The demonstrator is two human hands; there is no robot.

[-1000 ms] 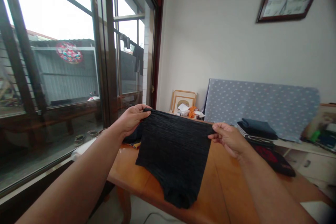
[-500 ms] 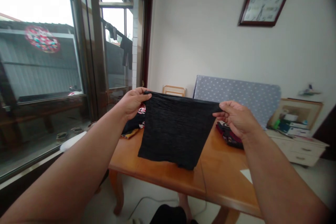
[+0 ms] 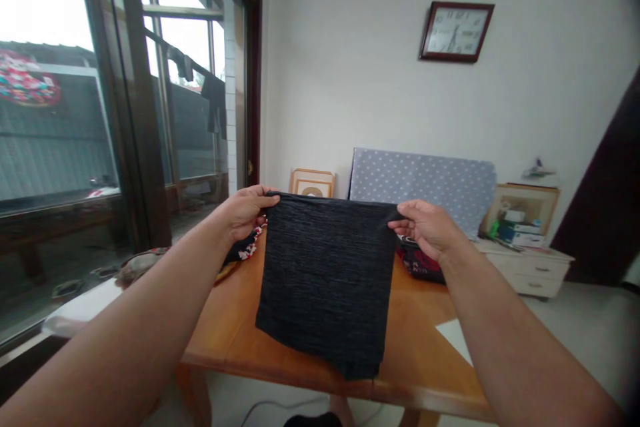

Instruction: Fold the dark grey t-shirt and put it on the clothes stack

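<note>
We make out a 10 on the wall clock [image 3: 457, 32], at its upper left; the other numerals around it are too blurred for us to read surely.

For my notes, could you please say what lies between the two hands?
In the head view, a dark cloth hangs between the left hand and right hand.

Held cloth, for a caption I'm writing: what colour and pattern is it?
The cloth is charcoal black with fine, lighter horizontal streaks, seen best in the head view.
</note>
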